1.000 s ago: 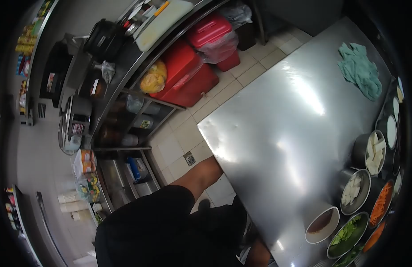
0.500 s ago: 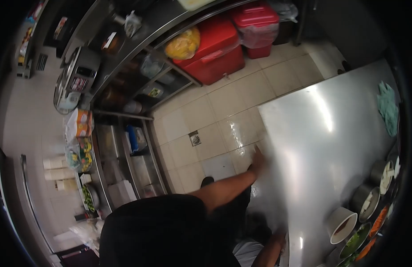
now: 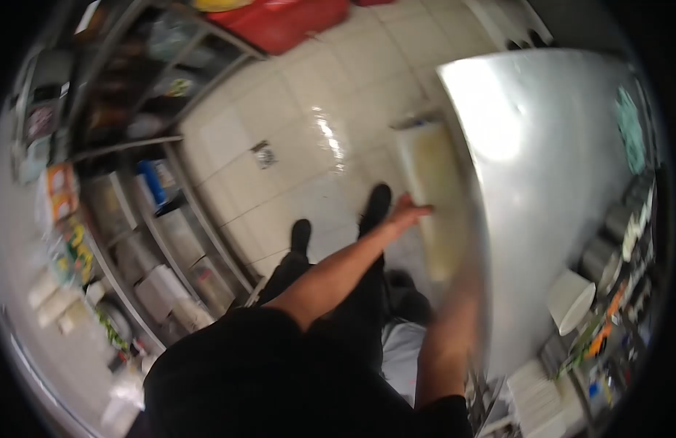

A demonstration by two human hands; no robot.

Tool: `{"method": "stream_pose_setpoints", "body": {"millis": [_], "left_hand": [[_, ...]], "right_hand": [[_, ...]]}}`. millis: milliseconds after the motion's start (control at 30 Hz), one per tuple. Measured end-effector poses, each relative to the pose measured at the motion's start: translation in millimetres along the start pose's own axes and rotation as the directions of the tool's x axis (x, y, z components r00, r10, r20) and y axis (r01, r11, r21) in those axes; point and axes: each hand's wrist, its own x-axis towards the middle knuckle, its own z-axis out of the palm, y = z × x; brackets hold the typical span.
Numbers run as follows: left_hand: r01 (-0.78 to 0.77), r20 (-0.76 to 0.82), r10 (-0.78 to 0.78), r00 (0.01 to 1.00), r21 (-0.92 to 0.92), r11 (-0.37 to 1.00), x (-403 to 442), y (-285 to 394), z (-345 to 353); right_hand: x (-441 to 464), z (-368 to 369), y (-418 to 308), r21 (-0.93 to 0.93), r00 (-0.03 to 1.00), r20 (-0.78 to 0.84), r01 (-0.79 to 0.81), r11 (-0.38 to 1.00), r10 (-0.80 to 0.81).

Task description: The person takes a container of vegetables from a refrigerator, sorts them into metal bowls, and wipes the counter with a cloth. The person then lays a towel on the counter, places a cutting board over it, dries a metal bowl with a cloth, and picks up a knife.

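A long pale-yellow cutting board [image 3: 434, 175] is tilted over the floor, alongside the left edge of the steel table [image 3: 542, 190]. My left hand [image 3: 407, 212] grips its near long edge, with the fingers partly behind the board. My right hand [image 3: 463, 281] is at the board's lower end by the table edge. Motion smears it, so its fingers cannot be made out.
White tubs [image 3: 571, 301] and metal containers of cut vegetables line the table's right side. A green cloth [image 3: 630, 131] lies at its far right. Steel shelves [image 3: 184, 219] stand to the left, and a red cooler [image 3: 287, 22] is at the back on the tiled floor.
The cutting board has come into view beside the table, with my left hand now on it. My right hand has moved up along the table edge. The view has shifted downward.
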Motion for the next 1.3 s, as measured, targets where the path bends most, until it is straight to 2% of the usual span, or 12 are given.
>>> {"method": "stream_pose_setpoints", "body": {"millis": [100,233,367,633,800,867,933,967,1000,1033,1100,1300], "left_hand": [[0.031,-0.044,-0.063,0.997,-0.518,0.855,-17,-7,-4],[0.062,0.148,-0.006,0.989,-0.378,0.924,-34,-1,-30],[-0.096,-0.027,0.092,0.995,-0.263,0.960,-106,9,-50],[0.062,-0.045,-0.070,0.997,-0.145,0.987,-250,60,-128],[0.162,0.160,-0.166,0.973,0.036,0.986,-312,71,-148],[0.164,0.157,-0.183,0.971,0.124,0.979,-336,74,-121],[0.228,0.205,-0.268,0.941,0.198,0.953,-356,61,-113],[0.262,0.170,-0.304,0.937,0.231,0.937,-364,55,-115],[0.282,0.130,-0.327,0.936,0.281,0.917,-368,43,-119],[0.293,0.146,-0.356,0.923,0.333,0.896,-382,36,-118],[0.418,0.085,-0.487,0.869,0.400,0.816,-401,8,-101],[0.562,-0.026,-0.710,0.704,0.632,0.534,-440,-73,-83]], "right_hand": [[3,-5,-16,0.018,1.000,-0.018,0.001,1.000,-0.001],[6,-17,-21,0.040,0.999,-0.027,-0.027,0.999,0.028],[14,-19,-31,0.060,0.997,-0.041,-0.057,0.997,0.059],[-14,-46,-52,0.140,0.985,-0.018,-0.167,0.976,0.171],[-213,-125,4,0.437,0.984,0.120,-0.174,0.883,0.135],[-343,-170,33,0.214,0.944,-0.074,-0.300,0.930,0.322],[-455,-201,59,0.501,0.784,0.126,-0.579,0.643,0.608],[-496,-234,59,0.695,0.633,0.586,-0.714,0.088,0.507],[-534,-265,52,0.506,0.527,0.844,-0.718,-0.477,0.102],[-567,-268,51,0.433,0.569,0.822,-0.647,-0.627,-0.019],[-614,-268,66,0.407,0.695,0.718,-0.458,-0.790,-0.033],[-747,-264,106,0.492,0.522,0.782,-0.180,-0.852,0.341]]}}
